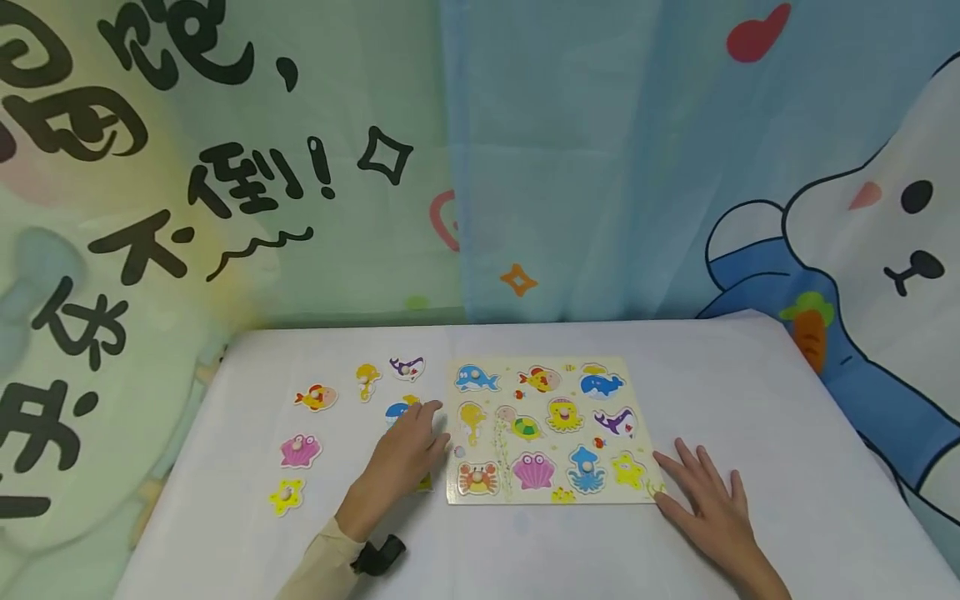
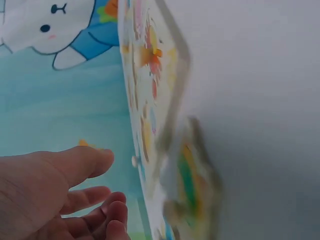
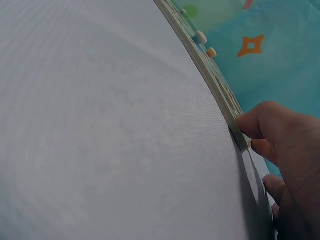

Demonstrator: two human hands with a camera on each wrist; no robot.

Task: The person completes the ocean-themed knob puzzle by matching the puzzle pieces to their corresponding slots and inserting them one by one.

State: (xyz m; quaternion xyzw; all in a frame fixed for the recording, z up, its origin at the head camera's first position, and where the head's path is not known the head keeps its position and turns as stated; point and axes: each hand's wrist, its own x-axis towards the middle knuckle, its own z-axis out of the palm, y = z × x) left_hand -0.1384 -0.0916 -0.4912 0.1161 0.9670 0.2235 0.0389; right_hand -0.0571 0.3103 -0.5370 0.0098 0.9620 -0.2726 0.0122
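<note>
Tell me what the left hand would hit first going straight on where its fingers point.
Probably the left edge of the puzzle board, just ahead of the left hand; height is unclear, so it might pass above.

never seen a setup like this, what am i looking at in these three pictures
No machine here: someone is working with bare hands and wearing three cameras. The wide picture comes from the one on the head, the other two from one on each wrist. On the white table lies a board of sea animals, with loose pieces to its left, among them a yellow starfish, a pink shell and a fish. The left hand is over the pieces nearest the board and seems to hold nothing. The right hand touches the board's near right corner.
</note>
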